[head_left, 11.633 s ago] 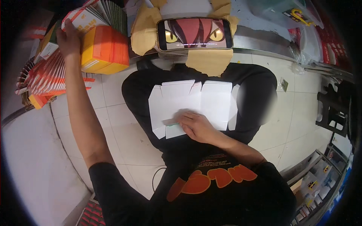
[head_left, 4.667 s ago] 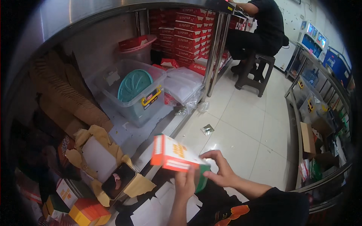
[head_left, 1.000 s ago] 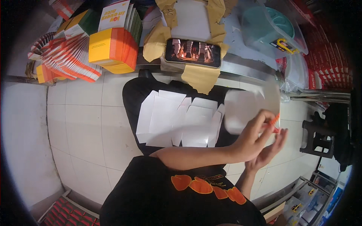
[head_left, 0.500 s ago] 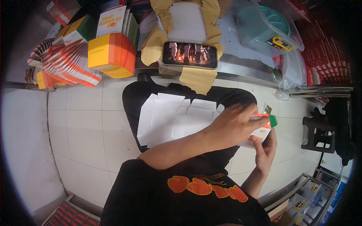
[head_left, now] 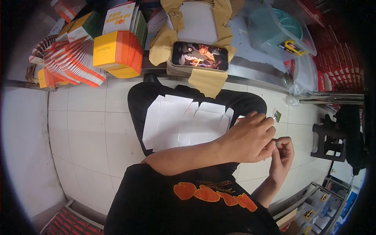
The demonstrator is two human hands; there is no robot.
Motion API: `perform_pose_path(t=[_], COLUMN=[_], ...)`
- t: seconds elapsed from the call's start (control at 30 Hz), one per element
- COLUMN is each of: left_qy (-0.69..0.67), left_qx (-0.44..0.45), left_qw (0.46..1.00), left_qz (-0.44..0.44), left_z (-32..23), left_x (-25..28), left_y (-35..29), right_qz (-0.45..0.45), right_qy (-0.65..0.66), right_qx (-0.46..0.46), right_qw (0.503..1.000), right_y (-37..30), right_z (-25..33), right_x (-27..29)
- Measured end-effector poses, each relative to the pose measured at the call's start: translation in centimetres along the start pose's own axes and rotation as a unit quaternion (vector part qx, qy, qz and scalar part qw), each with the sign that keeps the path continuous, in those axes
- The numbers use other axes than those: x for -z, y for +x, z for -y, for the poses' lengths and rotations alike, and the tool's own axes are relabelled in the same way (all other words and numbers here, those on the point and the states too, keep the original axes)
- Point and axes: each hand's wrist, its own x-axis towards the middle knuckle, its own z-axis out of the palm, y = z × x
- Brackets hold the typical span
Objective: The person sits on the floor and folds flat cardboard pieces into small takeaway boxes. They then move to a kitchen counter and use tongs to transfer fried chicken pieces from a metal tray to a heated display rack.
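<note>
My left hand [head_left: 254,135] reaches across my lap, its fingers curled over a small carton [head_left: 240,118]. Most of that carton is hidden beneath the hand, and only a white edge shows. Just to its right, my right hand [head_left: 282,153] is closed in a pinch at the carton's small green flap [head_left: 277,144], close to the left fingertips. An unfolded white carton blank [head_left: 186,121] lies across my thighs, partly under my left forearm.
A phone [head_left: 200,56] playing a video leans on a paper-wrapped stack ahead. Stacked orange and yellow cartons [head_left: 117,55] stand at the far left. A clear tub [head_left: 266,35] stands far right. A small packet [head_left: 277,115] lies on the tiled floor near a black stool [head_left: 329,141].
The carton's printed orange and white face has turned out of sight under my left hand. My left hand has come lower over it, while the right fingers have shifted to its green flap.
</note>
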Motion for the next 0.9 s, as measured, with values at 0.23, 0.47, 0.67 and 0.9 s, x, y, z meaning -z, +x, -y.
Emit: perform_pose_path(t=[0.23, 0.47, 0.67, 0.9], left_qy=[0.026, -0.002, -0.039, -0.101], left_qx=[0.021, 0.011, 0.016, -0.019], left_qw=[0.998, 1.0, 0.999, 0.995], left_qz=[0.053, -0.003, -0.022, -0.007], left_z=[-0.6, -0.6, -0.3, -0.2], left_x=[0.7, 0.4, 0.2, 0.3], left_y=[-0.2, 0.0, -0.3, 0.1], right_qz=[0.008, -0.055, 0.037, 0.009], right_qy=[-0.012, -0.065, -0.076, 0.008], right_qx=[-0.002, 0.063, 0.094, 0.065], right_qw=[1.0, 0.994, 0.992, 0.998], right_y=[-0.2, -0.5, 0.0, -0.2], right_z=[-0.4, 0.1, -0.5, -1.6], right_x=[-0.5, -2.0, -0.6, -0.4])
